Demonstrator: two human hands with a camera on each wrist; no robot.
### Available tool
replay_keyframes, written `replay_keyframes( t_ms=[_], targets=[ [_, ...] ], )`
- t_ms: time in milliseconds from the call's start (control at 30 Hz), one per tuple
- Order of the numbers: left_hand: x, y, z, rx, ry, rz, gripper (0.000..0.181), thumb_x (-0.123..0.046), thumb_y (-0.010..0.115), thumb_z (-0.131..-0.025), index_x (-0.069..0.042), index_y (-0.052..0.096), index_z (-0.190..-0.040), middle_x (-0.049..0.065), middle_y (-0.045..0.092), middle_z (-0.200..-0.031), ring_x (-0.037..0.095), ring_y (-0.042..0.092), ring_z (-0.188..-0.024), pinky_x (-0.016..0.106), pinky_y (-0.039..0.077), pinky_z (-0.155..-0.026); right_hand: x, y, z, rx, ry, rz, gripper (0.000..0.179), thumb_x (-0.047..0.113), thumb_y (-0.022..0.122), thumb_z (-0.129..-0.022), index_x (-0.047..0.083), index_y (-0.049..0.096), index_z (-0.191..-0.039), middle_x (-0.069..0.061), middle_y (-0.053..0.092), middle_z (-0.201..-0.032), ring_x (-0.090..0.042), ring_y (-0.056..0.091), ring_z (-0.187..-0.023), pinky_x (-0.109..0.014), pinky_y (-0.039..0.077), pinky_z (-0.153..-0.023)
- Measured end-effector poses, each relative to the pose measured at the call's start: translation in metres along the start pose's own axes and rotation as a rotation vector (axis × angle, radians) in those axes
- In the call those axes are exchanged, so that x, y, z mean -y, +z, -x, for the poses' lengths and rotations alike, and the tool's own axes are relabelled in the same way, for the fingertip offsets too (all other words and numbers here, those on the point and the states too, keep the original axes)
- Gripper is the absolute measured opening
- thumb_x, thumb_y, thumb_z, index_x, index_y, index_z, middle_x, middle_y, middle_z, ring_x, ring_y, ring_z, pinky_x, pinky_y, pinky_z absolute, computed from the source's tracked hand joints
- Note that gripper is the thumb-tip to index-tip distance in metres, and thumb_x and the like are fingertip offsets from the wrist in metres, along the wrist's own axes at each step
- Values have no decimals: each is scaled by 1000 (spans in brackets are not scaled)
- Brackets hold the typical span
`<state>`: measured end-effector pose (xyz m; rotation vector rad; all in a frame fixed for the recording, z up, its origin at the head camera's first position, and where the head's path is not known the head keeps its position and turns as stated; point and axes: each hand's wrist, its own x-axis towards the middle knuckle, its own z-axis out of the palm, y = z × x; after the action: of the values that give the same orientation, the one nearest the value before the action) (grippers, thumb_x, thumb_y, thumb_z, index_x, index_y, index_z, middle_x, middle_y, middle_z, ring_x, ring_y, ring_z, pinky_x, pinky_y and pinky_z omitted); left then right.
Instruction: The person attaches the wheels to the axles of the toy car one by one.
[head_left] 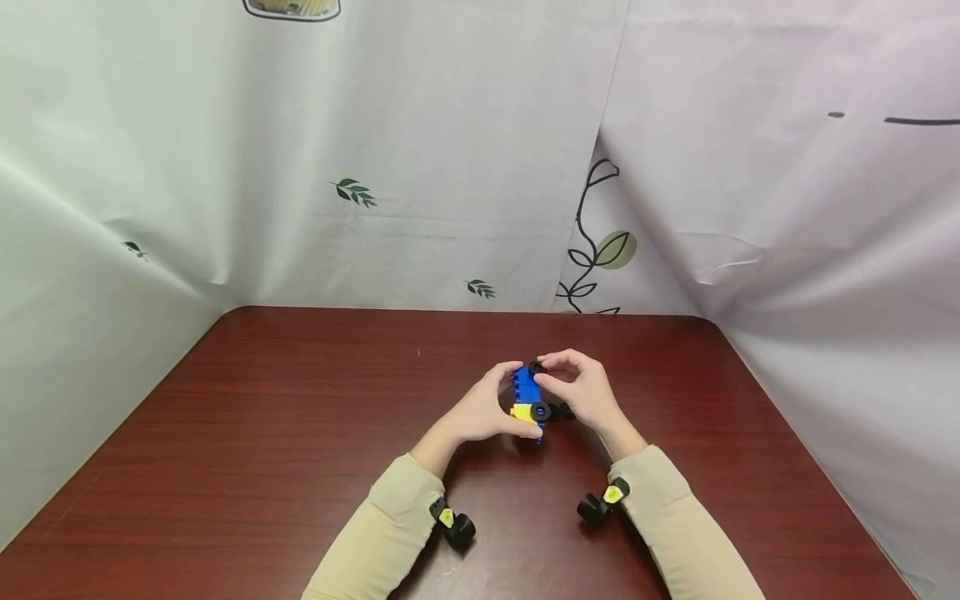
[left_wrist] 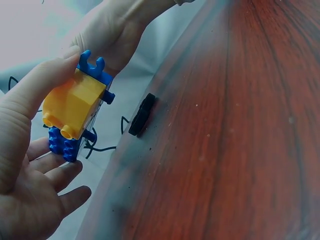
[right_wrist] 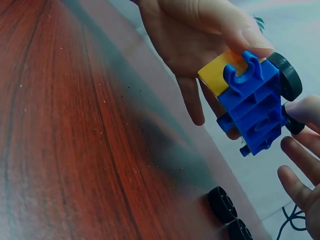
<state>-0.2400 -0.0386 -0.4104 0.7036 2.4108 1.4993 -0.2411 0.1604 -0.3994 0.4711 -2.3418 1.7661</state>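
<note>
Toy car (head_left: 527, 386) held up off the table (head_left: 337, 433). From my remote post I see the left hand (head_left: 480, 410) gripping it lengthwise, thumb to fingers; the right hand (head_left: 590, 396) pinches a black wheel (right_wrist: 295, 125) at its side. Whether that wheel is seated, I can't tell. Another wheel (right_wrist: 289, 77) sits alongside; two loose wheels (right_wrist: 221, 204) lie on the table. My guess: light, stiff plastic, slightly slick, sturdy except perhaps the pegs (left_wrist: 107, 97). I'd hold by the yellow block (left_wrist: 75, 105) and base ends, pegs clear. No brand, label or writing legible.
</note>
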Motion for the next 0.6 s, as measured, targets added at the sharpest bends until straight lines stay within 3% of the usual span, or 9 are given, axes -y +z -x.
replay_keyframes(
  t_ms=[200,367,467,600],
  targets=[
    [0,2,4,-4,4,6,102,-40,83,-68,-9,26,-146,9,38,-146,24,42,-135,42,37,-109,9,2,6,35,12,44,29,14,72,-84,3,67,-109,-17,67,-109,-23,68,-91,-25,57,-75],
    [-2,4,4,-18,27,-28,102,-39,84,-67,-9,27,-146,9,37,-146,24,41,-135,39,38,-108,-4,3,2,-31,-23,63,26,23,72,-84,7,72,-105,-11,70,-107,-9,65,-94,-22,55,-78],
    [-5,6,3,-28,67,-58,103,-37,85,-67,-8,27,-146,10,37,-146,25,42,-134,38,39,-107,-2,3,0,-84,15,55,26,28,71,-85,8,73,-101,-10,70,-104,-7,62,-93,-21,54,-77],
    [-9,9,3,-49,109,-95,104,-37,86,-66,-8,27,-147,11,36,-145,24,43,-132,39,41,-106,1,3,-1,-68,109,-7,35,29,67,-88,4,65,-112,-13,64,-114,-14,62,-97,-27,55,-82]
  ],
)
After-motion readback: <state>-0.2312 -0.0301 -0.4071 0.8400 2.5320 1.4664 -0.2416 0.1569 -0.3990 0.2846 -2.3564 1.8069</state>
